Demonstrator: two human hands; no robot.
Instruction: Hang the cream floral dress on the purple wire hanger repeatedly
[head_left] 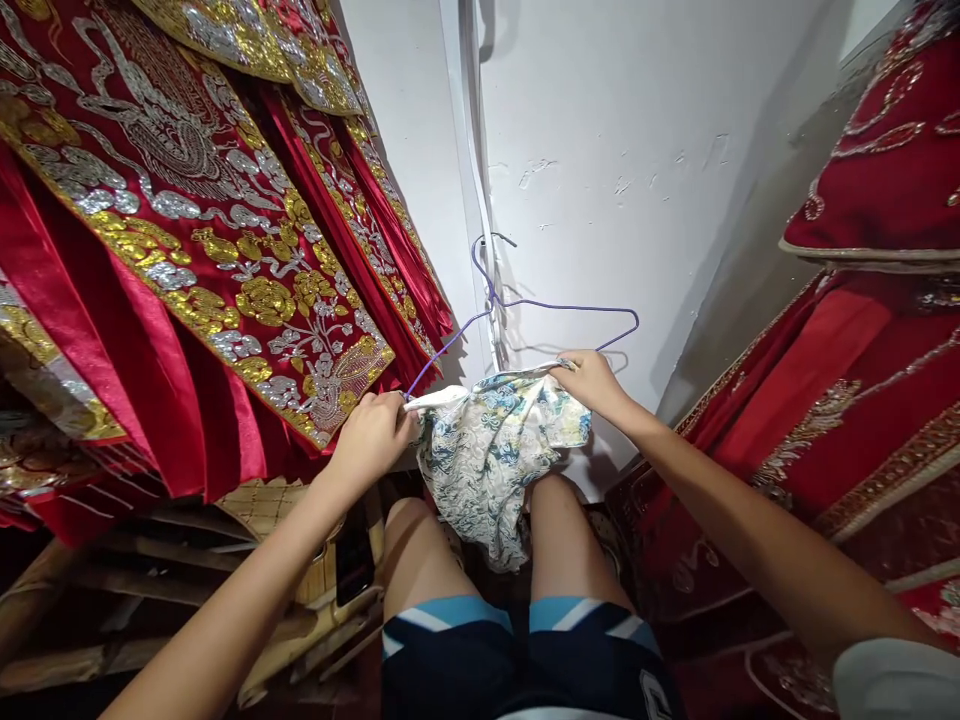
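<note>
L hand [375,428] pinches one end of the floral cloth [487,460], R hand [592,380] the other, cloth hanging btwn. Purple hanger [570,307] runs down to both; uneven tugging prob tilts it, loosened grip = cloth slips, imo.

Bamboo furniture [311,645], slatted, lower left; white wall [600,100], ahead.
Furniture: pale round poles and a woven panel [274,510]; lying on it, one dark, flat, rectangular phone-like object [354,565]. Wall: painted surface, scuffed and chipped in places, with one narrow vertical white strip [470,150]; at the strip, one purple wire hanger [566,307], hook uppermost, its exact point of support unclear.
</note>
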